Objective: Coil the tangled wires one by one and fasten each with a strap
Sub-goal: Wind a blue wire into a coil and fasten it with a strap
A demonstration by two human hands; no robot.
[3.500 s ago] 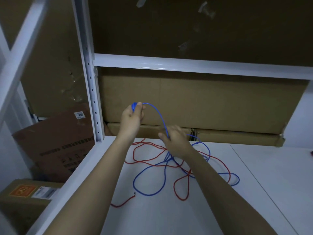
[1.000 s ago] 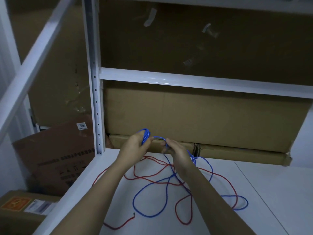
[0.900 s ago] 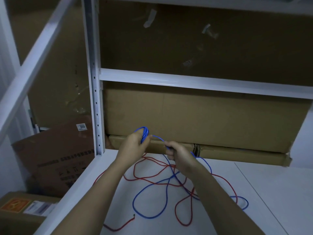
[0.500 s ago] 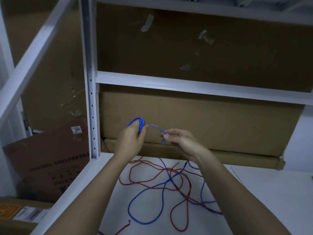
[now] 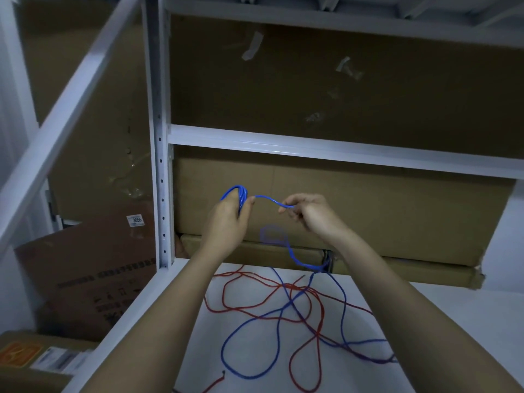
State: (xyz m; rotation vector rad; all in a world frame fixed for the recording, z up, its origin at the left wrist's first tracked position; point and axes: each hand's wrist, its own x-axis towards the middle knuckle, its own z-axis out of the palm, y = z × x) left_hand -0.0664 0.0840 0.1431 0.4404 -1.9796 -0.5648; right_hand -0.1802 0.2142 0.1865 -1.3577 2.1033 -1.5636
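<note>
Left hand (image 5: 229, 219) is gripping the blue wire (image 5: 241, 198) coil, right hand (image 5: 307, 214) pinching its strand; the crossing red wire (image 5: 283, 287) is risking a snag.

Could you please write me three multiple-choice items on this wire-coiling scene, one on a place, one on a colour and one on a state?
1. Where does the red wire lie?
A. On the white tabletop
B. In the left hand
C. Over the shelf beam

2. What colour is the coil held in the left hand?
A. Red
B. Blue
C. Green

3. What is the right hand doing?
A. Resting flat on the table
B. Hanging idle, holding nothing
C. Pinching the blue wire in its fingers

Answers:
1 A: the red loops sprawl on the tabletop, tangled with loose blue wire.
2 B: blue turns arch over the fist.
3 C: the strand runs from the coil straight into the raised right hand's fingers.
</note>
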